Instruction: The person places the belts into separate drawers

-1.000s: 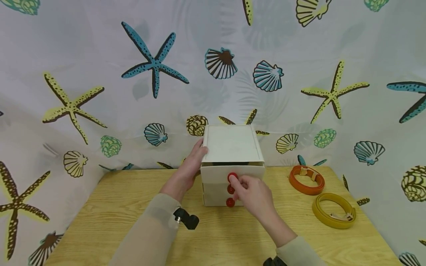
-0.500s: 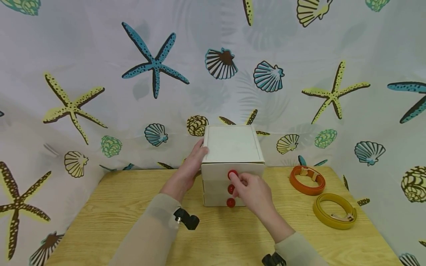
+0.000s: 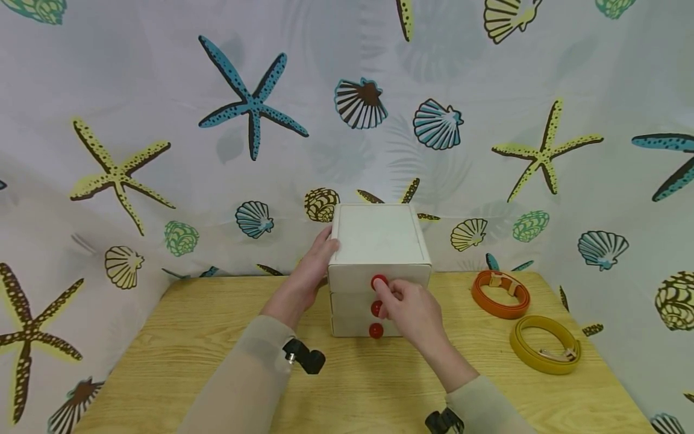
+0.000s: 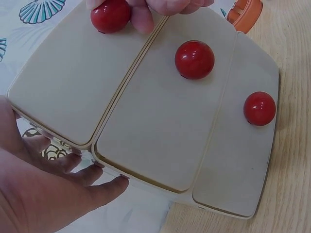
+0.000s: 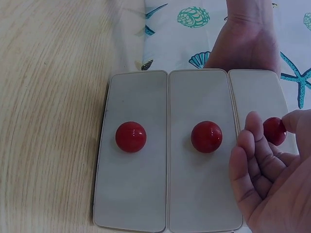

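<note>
A small white drawer box (image 3: 379, 235) stands on the wooden table, with three drawer fronts, each bearing a round red knob. My right hand (image 3: 414, 313) pinches the top knob (image 5: 275, 131) between thumb and fingers. That top drawer (image 4: 63, 82) sits flush under the lid. The middle knob (image 4: 194, 59) and bottom knob (image 4: 259, 108) are free of any fingers. Against the box's left side rests my left hand (image 3: 309, 268), its fingers extended along the side wall and its thumb at the top edge.
On the table's right side lie a coiled orange belt (image 3: 500, 310) and, nearer, a coiled yellow belt (image 3: 534, 361), both with buckles. A cloth (image 3: 320, 169) printed with starfish and shells hangs behind the table (image 3: 217, 337) and along its sides.
The top drawer, slightly pulled out a second ago with a dark gap under the lid, has slid in and the gap is gone. My right hand moved forward with its knob; the left stayed put.
</note>
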`<state>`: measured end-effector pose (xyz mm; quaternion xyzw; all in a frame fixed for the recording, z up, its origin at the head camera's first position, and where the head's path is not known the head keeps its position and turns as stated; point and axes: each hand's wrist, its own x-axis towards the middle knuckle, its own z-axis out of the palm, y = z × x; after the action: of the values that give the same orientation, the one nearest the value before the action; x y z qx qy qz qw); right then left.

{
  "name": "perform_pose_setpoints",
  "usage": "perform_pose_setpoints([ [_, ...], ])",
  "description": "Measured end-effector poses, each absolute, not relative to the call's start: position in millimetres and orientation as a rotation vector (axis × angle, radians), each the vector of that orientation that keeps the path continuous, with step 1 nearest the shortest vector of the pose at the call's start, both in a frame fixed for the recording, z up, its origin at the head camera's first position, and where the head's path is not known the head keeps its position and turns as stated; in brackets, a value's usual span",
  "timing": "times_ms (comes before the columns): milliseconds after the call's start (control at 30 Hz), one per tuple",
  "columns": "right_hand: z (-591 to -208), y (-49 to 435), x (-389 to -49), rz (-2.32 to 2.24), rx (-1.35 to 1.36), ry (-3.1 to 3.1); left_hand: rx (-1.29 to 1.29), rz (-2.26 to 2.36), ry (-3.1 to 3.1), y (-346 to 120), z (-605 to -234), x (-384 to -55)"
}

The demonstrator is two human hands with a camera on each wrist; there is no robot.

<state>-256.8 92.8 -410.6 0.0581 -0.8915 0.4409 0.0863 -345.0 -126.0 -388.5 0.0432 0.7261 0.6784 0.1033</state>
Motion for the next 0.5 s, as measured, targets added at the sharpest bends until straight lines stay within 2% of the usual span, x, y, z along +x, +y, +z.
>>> perform_pose_setpoints([
  [500,-408.7,92.1,-259.2,1.29,0.151,-2.67,0.09,2.039,2.116,-122.7,-384.4,-343.6],
])
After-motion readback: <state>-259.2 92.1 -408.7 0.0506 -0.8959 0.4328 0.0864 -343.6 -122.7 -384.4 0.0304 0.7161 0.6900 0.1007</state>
